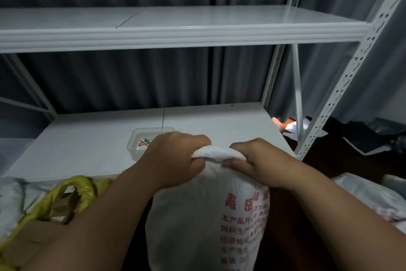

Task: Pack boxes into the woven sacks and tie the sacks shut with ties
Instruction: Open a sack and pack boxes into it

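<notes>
Gripping the bunched, rolled neck of a white woven sack (197,215) printed with red characters, the left hand (175,158) and right hand (259,165) clench it from either side. The sack stands upright before a white metal shelf (87,145), where a clear plastic tray (137,141) holds what look like coloured ties (145,143).

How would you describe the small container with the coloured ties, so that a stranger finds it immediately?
Look at the lower white metal shelf of the rack. Near its front edge, just beyond the left hand, stands a shallow clear plastic tray. It alone sits on that shelf, and it holds red, green and blue ties.
</notes>
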